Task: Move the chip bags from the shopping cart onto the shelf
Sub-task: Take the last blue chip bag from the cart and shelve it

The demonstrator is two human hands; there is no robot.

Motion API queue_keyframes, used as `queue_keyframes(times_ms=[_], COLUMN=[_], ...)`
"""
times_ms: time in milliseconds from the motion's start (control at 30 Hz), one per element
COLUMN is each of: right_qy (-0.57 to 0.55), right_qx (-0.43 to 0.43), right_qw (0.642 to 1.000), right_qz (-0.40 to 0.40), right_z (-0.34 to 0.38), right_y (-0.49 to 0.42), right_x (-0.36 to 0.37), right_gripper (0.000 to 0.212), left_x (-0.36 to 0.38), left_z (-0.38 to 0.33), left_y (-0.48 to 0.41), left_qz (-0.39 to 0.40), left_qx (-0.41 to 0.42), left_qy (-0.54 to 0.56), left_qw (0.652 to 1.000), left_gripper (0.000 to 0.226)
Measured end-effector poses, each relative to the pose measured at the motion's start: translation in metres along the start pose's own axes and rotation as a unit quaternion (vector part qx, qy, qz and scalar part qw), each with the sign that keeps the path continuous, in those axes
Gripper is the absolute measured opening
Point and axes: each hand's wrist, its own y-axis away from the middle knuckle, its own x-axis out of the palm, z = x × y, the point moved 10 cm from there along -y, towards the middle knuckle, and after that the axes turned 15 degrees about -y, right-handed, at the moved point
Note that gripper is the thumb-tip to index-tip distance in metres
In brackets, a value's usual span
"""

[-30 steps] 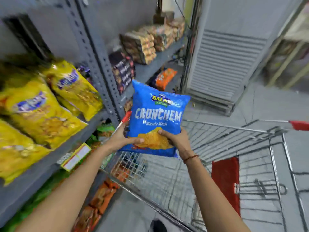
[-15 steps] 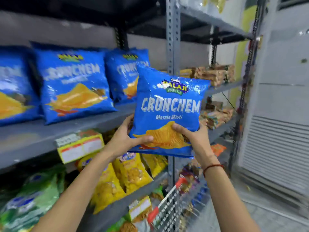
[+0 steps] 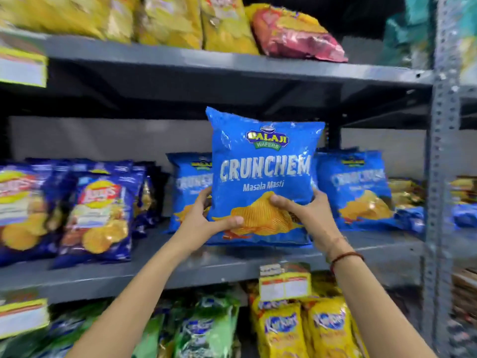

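I hold a light blue Crunchem chip bag (image 3: 263,171) upright with both hands, just above the front of the grey middle shelf (image 3: 180,267). My left hand (image 3: 204,218) grips its lower left edge and my right hand (image 3: 307,215) its lower right edge. Two matching blue Crunchem bags stand on the shelf behind it, one on the left (image 3: 191,187) and one on the right (image 3: 358,187). The shopping cart is out of view.
Dark blue Lay's bags (image 3: 100,210) fill the left of the same shelf. Yellow and red bags (image 3: 294,34) lie on the shelf above. Green and yellow bags (image 3: 278,329) sit on the shelf below. A grey perforated upright post (image 3: 441,177) stands at the right.
The bag rose from over the cart to the middle shelf, and my view turned up and left to face the shelf. Both hands kept their grip.
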Motion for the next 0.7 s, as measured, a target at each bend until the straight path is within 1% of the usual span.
queue_keyframes(times_ms=[133,167,267,333,400,500,567,633,700], right_qy=[-0.01,-0.013,-0.008,0.003,0.019,0.037,0.05,0.085,0.121], right_qx=[0.017,0.019,0.024,0.021,0.017,0.018,0.014,0.004,0.0], right_qw=[0.999,0.999,0.998,0.998,0.998,0.999,0.998,0.996,0.992], right_qz=[0.029,0.035,0.059,0.066,0.057,0.033,0.031,0.037,0.033], right_z=[-0.035,-0.043,-0.067,-0.082,-0.097,-0.114,-0.117,-0.119,-0.121], right_y=[-0.024,-0.029,-0.04,-0.043,-0.043,-0.041,-0.042,-0.044,-0.046], right_x=[0.049,0.059,0.089,0.099,0.103,0.1,0.101,0.102,0.102], right_gripper=[0.028,0.03,0.036,0.034,0.033,0.03,0.031,0.036,0.051], left_x=[-0.05,-0.059,-0.082,-0.089,-0.088,-0.082,-0.078,-0.077,-0.078], left_z=[0.025,0.03,0.05,0.065,0.081,0.101,0.108,0.113,0.117], left_y=[0.006,0.007,0.011,0.014,0.016,0.013,0.008,0.004,0.002], left_qz=[-0.061,-0.073,-0.116,-0.136,-0.131,-0.108,-0.092,-0.084,-0.086], left_qx=[-0.028,-0.036,-0.065,-0.089,-0.118,-0.146,-0.153,-0.16,-0.164], left_qy=[0.01,0.01,0.008,-0.005,-0.017,-0.025,-0.031,-0.038,-0.051], left_qw=[0.998,0.997,0.991,0.987,0.984,0.983,0.983,0.983,0.981], left_gripper=[0.081,0.081,0.096,0.095,0.094,0.075,0.072,0.071,0.07])
